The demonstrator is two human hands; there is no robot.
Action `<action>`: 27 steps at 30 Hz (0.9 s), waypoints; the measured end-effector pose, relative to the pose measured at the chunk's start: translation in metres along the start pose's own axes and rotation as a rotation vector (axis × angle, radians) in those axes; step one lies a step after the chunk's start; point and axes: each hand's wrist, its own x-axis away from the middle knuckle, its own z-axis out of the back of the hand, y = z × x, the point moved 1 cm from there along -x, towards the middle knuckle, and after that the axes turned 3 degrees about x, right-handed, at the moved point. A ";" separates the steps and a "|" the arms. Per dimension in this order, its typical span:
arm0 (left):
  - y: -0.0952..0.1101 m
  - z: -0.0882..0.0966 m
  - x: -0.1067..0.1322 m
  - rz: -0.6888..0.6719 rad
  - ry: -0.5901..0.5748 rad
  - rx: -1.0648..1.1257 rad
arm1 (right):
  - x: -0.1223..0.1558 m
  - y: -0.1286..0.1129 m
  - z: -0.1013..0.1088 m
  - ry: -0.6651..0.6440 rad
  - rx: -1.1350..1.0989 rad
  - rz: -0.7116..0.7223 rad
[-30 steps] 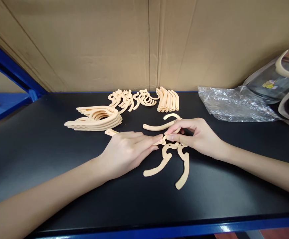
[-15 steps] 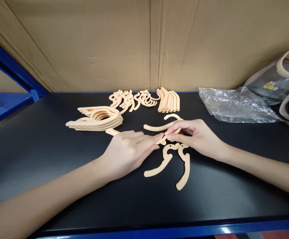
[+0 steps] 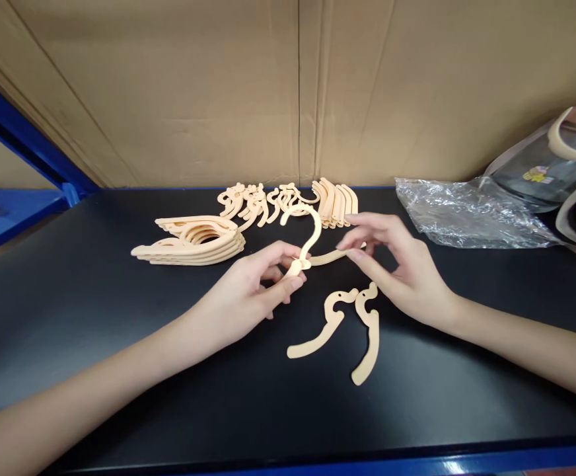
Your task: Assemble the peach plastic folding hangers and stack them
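Note:
My left hand pinches a cream plastic hanger hook at its base. The hook stands up from the fingers, its curve opening to the left; anything deeper in the hand is hidden. My right hand holds nothing, with thumb and fingers apart, to the right of the hook. Behind its fingertips a curved hanger arm lies on the table. Nearer to me lie two loose hanger pieces with hooked, holed ends, the left piece and the right piece.
Stacked hanger parts lie at the left. Farther back are several small hook-ended pieces and a row of curved arms. A clear plastic bag and a transparent container are at the right. Cardboard walls the back.
My left hand has turned and raised the hook upright. My right hand has let go of the piece and moved slightly right, its fingers spreading.

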 end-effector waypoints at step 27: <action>-0.006 0.009 -0.005 0.456 0.064 0.728 | -0.005 0.004 -0.005 -0.244 0.350 0.158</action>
